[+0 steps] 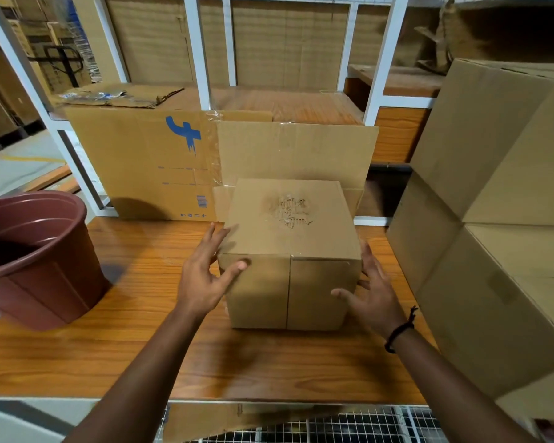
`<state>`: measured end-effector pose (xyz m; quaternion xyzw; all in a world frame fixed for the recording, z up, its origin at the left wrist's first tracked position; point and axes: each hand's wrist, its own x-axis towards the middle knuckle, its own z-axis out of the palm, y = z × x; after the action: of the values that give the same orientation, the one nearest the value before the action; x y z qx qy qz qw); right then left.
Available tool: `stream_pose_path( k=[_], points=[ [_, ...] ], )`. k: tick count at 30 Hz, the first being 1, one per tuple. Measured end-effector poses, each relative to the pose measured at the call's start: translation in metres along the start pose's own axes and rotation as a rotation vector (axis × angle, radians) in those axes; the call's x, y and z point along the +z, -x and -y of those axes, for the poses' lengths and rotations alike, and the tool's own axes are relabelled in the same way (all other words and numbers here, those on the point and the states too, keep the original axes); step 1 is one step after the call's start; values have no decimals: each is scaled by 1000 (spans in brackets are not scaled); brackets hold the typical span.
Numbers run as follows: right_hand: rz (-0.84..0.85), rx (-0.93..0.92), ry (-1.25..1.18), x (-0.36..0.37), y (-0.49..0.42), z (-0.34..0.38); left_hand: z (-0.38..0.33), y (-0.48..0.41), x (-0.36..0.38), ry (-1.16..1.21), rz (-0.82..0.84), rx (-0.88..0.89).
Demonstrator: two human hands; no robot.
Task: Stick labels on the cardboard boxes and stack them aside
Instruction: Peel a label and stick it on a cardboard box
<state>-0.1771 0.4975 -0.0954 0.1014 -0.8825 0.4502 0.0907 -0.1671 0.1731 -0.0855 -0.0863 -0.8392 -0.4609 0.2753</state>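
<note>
2 hands flank squarish cardboard box [288, 225], left hand [205, 276], right hand [373, 292]: fingers [216, 235] splayed, gripping nothing, apparently touching sides.

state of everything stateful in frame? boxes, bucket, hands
small box: closed, upright on the table, torn patch on top, no label visible.
left hand: open, fingers spread at the box's left side.
right hand: open, at the box's right side.
bucket: upright, inside too dark to tell.
printed carton: flattened, standing on edge behind the box.
large boxes: closed, stacked on the right.
</note>
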Motion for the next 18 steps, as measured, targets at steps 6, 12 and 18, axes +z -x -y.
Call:
stream_pose_path(
  k=[6,12,18],
  points=[
    [33,-245,323,25,5,-37,42,40,23,-329,163,104],
    [15,-231,345,29,-1,-26,39,29,26,-426,209,48],
    [-26,-181,300,-1,-23,20,-8,-11,0,-396,74,81]
  ],
)
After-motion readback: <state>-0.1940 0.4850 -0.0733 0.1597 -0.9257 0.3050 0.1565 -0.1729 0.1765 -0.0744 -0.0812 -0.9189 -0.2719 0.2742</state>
